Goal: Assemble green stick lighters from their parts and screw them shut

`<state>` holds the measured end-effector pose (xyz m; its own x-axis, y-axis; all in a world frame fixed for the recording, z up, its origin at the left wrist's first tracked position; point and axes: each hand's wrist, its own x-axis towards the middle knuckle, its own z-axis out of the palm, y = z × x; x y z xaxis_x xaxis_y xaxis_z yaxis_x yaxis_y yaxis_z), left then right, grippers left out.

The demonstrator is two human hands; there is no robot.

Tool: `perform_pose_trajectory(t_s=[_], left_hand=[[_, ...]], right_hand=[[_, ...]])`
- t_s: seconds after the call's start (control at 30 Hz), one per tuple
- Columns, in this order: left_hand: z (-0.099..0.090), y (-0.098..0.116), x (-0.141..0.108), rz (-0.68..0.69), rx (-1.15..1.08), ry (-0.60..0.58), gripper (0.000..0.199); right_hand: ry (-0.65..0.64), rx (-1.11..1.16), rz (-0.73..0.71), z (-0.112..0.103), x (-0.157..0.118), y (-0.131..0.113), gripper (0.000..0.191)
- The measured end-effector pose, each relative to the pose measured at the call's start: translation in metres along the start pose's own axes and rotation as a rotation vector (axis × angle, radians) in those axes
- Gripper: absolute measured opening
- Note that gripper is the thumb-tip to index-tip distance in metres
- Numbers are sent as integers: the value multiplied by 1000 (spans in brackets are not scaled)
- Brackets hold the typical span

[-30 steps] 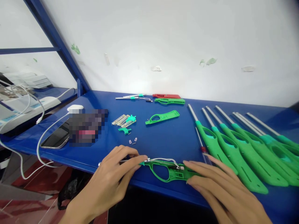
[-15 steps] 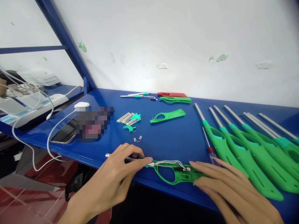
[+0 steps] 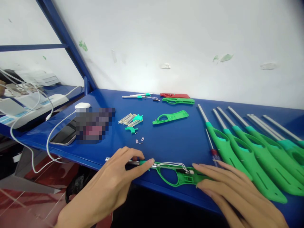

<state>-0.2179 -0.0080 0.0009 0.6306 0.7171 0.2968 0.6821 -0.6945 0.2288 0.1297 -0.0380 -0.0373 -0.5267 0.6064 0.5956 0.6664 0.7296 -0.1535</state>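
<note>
My left hand (image 3: 118, 175) is closed round the metal tube (image 3: 133, 163) of a lighter, with the thumb pressing near its teal collar (image 3: 142, 162). White wires (image 3: 174, 164) run from the tube into an open green lighter handle half (image 3: 187, 180), ending at a small black and white part (image 3: 190, 172). My right hand (image 3: 228, 190) grips the other end of this handle half, its long fingers lying over the green plastic and hiding that end. The piece lies along the front edge of the blue table (image 3: 166, 144).
Several assembled green lighters (image 3: 251, 158) lie at the right, beside a screwdriver (image 3: 214, 153). Behind are a loose green handle half (image 3: 174, 117), a red handle (image 3: 174, 95), teal triggers (image 3: 131, 129) and clear tubes (image 3: 128, 118). A phone (image 3: 64, 134) and white cable (image 3: 48, 139) are at left.
My left thumb and fingers have shifted slightly on the tube, baring more of the teal collar. The tube has moved a little to the left. My right hand stays in place.
</note>
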Motion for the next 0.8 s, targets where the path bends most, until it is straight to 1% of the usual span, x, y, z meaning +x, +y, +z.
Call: perform_pose_trajectory(t_s=[0.07,0.27,0.47,0.67,0.8], left_hand=[[-1,-1,1,6,8,-17,77],[0,-2,-1,-2,-50,-9,75],[6,-6,-5,-1,-58,17,76],[8,-6,-4,-8,-52,16,73],[8,-6,-4,-14,-48,17,74]], right_hand=[[-7,2,18,-1,0,-1,33],[-12,-41,44,-3,6,-5,25],[-20,-125,138,-3,12,-12,31],[-60,-194,151,0,16,-10,26],[-75,-178,172,1,22,-12,25]])
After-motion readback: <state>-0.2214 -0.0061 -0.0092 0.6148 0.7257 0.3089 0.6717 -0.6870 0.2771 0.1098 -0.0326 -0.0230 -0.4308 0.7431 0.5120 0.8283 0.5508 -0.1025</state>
